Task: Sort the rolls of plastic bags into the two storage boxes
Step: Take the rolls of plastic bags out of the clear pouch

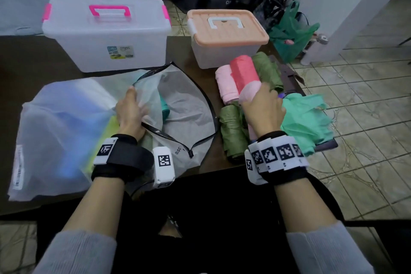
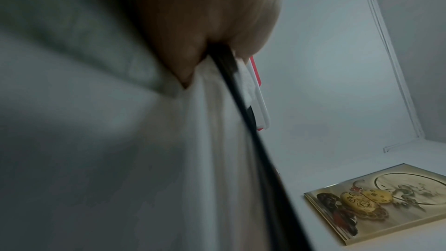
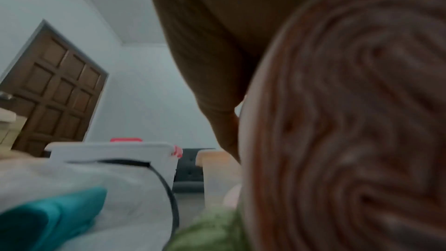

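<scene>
Two lidded storage boxes stand at the back of the table: a clear box with a pink handle [image 1: 106, 33] and a smaller box with a peach lid [image 1: 226, 35]. My left hand [image 1: 131, 109] pinches the black zip edge of a translucent zip bag [image 1: 66, 122], which holds a teal roll [image 1: 164, 107] and blurred blue and yellow shapes. My right hand [image 1: 262, 109] grips a red roll [image 1: 243, 71] above the pile at the right. Its spiral end [image 3: 350, 121] fills the right wrist view. A pale pink roll [image 1: 225, 84] and olive green rolls [image 1: 233, 131] lie below.
Loose mint green bags [image 1: 304, 118] lie at the table's right edge, with tiled floor beyond. Dark tote bags and a green plastic bag [image 1: 291, 31] sit on the floor behind the peach-lidded box. Both box lids are closed.
</scene>
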{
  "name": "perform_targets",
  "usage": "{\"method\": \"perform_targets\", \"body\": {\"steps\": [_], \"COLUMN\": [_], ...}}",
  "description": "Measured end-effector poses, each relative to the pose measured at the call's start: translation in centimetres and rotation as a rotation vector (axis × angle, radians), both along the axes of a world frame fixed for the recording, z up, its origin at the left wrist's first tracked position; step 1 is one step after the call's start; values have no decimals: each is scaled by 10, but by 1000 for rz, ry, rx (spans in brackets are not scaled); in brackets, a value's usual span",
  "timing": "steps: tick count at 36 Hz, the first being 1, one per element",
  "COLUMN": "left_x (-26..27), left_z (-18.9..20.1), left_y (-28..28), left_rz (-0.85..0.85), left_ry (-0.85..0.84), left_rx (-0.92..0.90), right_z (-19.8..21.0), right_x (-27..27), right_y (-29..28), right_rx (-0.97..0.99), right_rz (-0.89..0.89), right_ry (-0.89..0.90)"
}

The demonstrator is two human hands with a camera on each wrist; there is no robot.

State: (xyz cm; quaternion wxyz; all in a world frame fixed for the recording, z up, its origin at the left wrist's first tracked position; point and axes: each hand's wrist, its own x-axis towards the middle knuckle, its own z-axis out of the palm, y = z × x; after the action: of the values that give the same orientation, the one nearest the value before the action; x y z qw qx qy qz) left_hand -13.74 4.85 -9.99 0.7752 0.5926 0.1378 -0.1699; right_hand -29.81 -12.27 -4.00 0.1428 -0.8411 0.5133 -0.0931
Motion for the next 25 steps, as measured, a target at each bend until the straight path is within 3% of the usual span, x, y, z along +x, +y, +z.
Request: {"method": "perform_targets", "body": {"steps": [6, 11, 16, 19, 25], "left_x": [-1, -3, 2, 9, 32], "left_z": [3, 8, 13, 22, 45], "left_y": [1, 2, 9, 15, 37], "left_rz": [6, -10, -162, -258, -210], "left_ry": [6, 18, 68, -6, -129], "left_rx": [2, 13, 58, 178, 206], "right_z": [-23, -29, -27, -23, -10], "right_x": [2, 4, 3, 4, 9], "right_y": [13, 18, 13, 9, 13], "right_rx": [1, 69, 138, 179, 121], "right_rz": [49, 80, 77, 70, 53], "right_ry": [169, 183, 180, 176, 121]}}
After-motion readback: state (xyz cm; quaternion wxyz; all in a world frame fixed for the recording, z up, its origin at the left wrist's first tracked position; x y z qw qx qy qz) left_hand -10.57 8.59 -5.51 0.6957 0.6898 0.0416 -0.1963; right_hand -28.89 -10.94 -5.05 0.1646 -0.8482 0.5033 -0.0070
